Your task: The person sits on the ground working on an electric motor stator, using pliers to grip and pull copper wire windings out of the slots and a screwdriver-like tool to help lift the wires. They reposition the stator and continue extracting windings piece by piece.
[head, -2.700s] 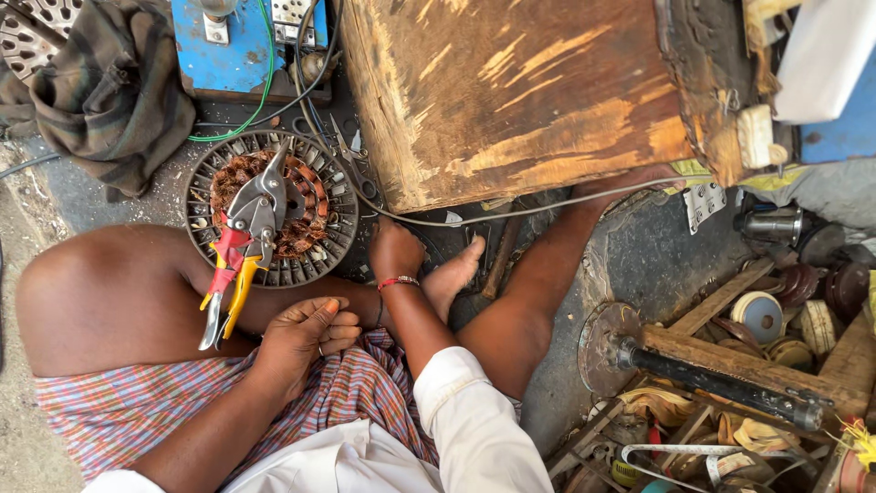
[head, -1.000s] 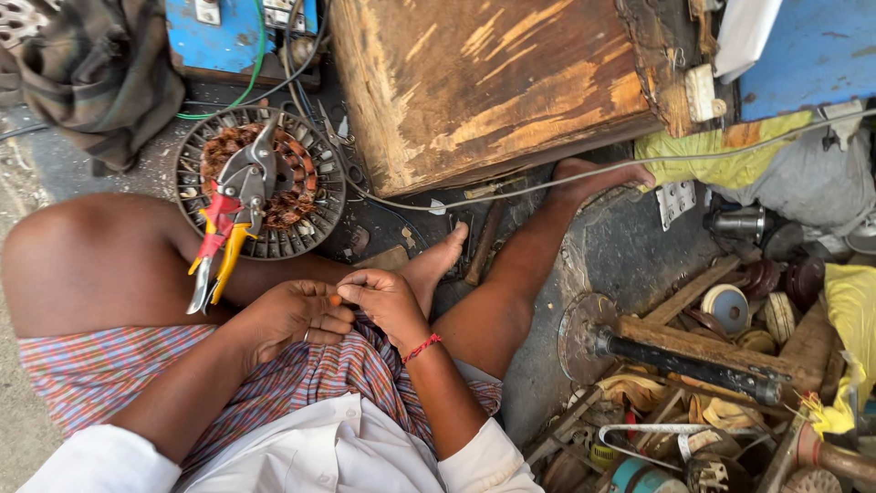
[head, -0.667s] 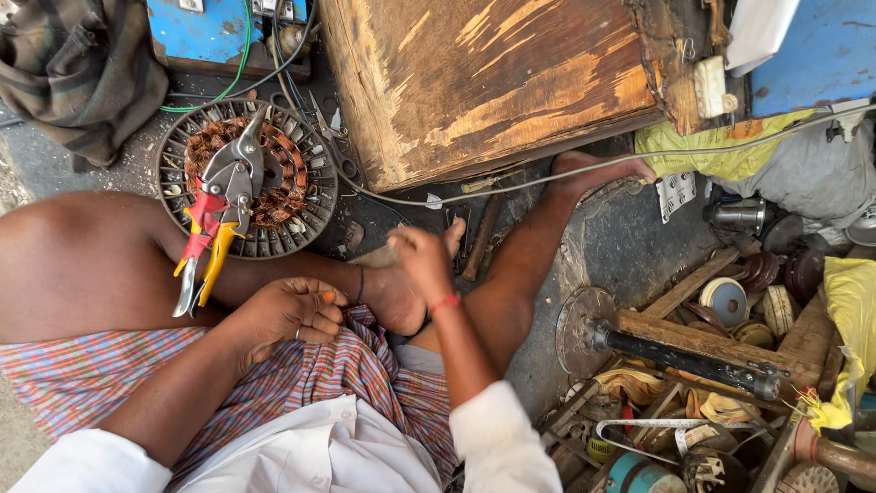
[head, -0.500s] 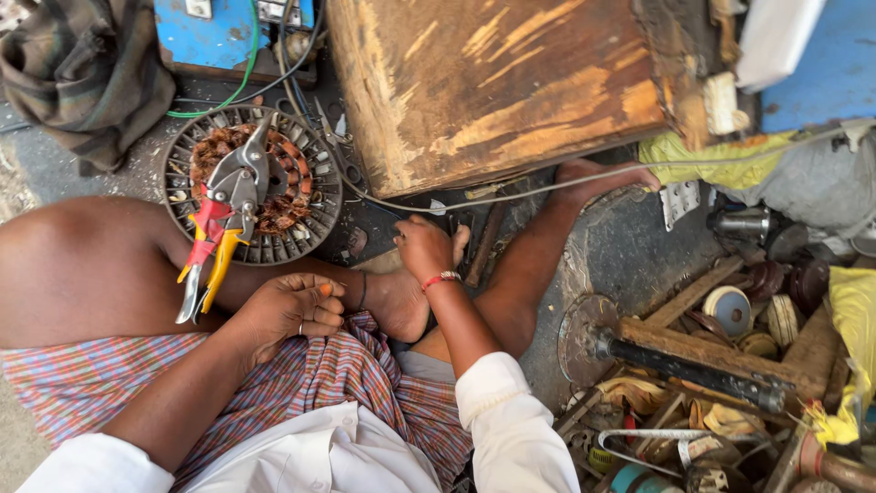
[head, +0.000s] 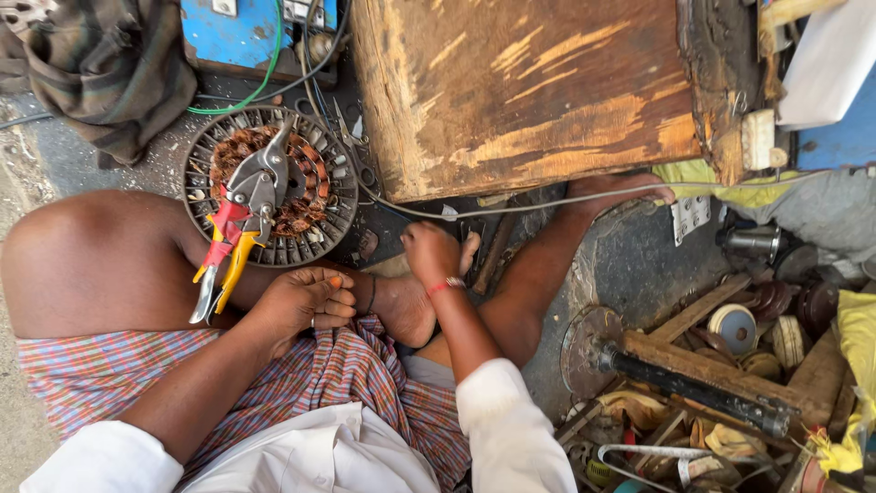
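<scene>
Since approx. half a sec earlier, the right hand [head: 431, 252] had pushed a bit further fwd, past the foot [head: 411, 306], toward the dark ground under the wooden box [head: 529, 91]; the left hand [head: 301, 299] had stayed put on the lap. Right hand was curled, fingers bunched together and pointing down near a thin grey wire [head: 547, 199] that ran across in front of the box; whether it pinched anything, cannot tell, the fingertips were hidden. A red thread band sat on that wrist. Left hand lay loosely closed, fingers folded in, holding nothing visible, resting on the checked cloth [head: 301, 393] just beside the ankle. Just above the left hand, the red-and-yellow-handled snips [head: 233, 237] lay across the knee, blades up on the round fan motor stator [head: 270, 187], w/ copper windings showing in its middle. Stator sat on the ground beside the box, a green cable [head: 265, 73] looping behind it to a blue machine [head: 246, 32]. Far left, a dark cloth bundle [head: 109, 64]. Right side: a rusty shaft w/ disc [head: 675, 370] amid scrap parts, tape rolls and rags.
</scene>
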`<action>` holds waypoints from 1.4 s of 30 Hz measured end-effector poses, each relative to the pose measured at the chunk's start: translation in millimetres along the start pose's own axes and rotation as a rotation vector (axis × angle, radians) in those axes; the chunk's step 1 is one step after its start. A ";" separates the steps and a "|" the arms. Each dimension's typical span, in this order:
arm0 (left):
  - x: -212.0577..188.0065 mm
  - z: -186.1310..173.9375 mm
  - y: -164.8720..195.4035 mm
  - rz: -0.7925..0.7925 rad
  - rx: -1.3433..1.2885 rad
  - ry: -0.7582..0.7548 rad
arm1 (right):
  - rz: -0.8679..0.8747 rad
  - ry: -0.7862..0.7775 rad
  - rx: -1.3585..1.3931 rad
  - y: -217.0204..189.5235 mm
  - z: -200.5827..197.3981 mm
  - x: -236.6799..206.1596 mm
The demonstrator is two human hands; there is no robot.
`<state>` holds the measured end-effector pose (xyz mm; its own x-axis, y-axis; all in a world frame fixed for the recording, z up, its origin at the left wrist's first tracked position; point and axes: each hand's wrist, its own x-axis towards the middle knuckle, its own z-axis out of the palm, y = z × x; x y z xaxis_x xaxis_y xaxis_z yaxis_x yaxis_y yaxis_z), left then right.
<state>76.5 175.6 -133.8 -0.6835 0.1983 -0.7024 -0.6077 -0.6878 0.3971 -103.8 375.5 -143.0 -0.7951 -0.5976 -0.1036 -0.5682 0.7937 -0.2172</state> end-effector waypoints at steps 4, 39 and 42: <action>2.5 11.2 0.7 0.109 -0.051 -0.041 | 0.015 0.032 0.558 -5.8 -30.9 -34.6; -19.9 24.8 8.8 -0.072 -0.115 -0.230 | 0.341 -0.146 1.547 -65.3 -22.3 -83.8; -20.4 22.5 10.2 -0.067 -0.100 -0.248 | 0.311 -0.160 1.531 -63.1 -19.0 -84.3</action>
<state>75.2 180.3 -102.2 -0.7290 0.4019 -0.5541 -0.6200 -0.7308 0.2855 -5.0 377.9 -102.1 -0.7495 -0.5231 -0.4058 0.4322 0.0776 -0.8984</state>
